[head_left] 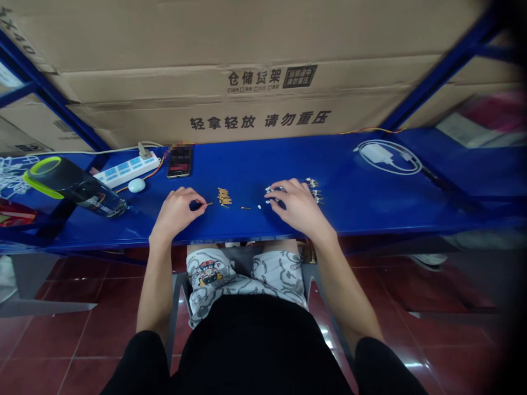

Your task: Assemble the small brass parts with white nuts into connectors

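My left hand (177, 213) pinches a small thin tan stick (209, 203) between thumb and forefinger, just above the blue tabletop. Right beside it lies a small heap of similar tan sticks (223, 196). One loose stick (246, 208) and a tiny white piece (259, 207) rest between the two hands. My right hand (300, 206) hovers palm down over several small white pieces (267, 201), its thumb and forefinger apart. Past its knuckles sit several small pieces with white ends and thin stems (316, 193), partly hidden by the hand.
On the left of the blue table (239, 159) are a dark bottle (78, 186) with a lime rim, a white power strip (127, 169), a white round object (136, 185) and a phone (179, 161). A charger with coiled white cable (381, 153) lies right. Cardboard boxes (255, 44) stand behind.
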Motion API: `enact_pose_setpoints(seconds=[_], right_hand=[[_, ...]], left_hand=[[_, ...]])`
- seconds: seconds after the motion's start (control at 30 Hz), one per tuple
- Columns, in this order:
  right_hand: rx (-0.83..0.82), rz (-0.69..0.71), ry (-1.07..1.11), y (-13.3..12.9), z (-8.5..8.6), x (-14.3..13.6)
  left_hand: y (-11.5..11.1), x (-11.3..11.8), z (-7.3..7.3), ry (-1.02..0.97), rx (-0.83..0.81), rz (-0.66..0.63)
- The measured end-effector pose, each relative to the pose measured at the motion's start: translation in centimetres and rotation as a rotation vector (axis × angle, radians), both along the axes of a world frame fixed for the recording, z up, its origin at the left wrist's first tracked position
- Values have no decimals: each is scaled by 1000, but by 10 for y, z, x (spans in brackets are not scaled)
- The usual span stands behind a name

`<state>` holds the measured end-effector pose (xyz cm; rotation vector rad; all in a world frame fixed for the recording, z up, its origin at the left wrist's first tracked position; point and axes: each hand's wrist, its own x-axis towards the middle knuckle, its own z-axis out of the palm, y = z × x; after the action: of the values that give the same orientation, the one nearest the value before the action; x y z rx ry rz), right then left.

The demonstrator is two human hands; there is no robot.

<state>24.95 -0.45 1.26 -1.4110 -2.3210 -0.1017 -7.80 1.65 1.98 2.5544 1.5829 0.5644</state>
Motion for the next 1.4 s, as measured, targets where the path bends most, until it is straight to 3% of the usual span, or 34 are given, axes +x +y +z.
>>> enact_pose_setpoints(seconds=[0.2, 0.4, 0.6, 0.8, 0.93, 1.03, 1.13, 1.4], right_hand=[[-16, 87, 17, 2, -8, -15], [64, -58, 76, 8, -16, -22], [-12, 47, 116, 3, -16, -35], [-31, 68, 109, 1, -17, -42], [-6, 64, 156, -3, -14, -46], [18, 66, 174, -7, -11, -49], [39, 94, 158, -11, -7, -50], [61, 105, 141, -17, -6, -52]], left_hand=[[8, 8, -5, -79, 33, 112], [19, 23, -6, -83, 56, 233], [26, 26, -12, -127, 82, 295], [30, 21, -16, -203, 129, 250], [17, 27, -8, -302, 156, 172], [-4, 44, 0, -400, 90, -28], [-21, 61, 2, -318, 5, -236], [-24, 66, -6, -348, 33, -263]])
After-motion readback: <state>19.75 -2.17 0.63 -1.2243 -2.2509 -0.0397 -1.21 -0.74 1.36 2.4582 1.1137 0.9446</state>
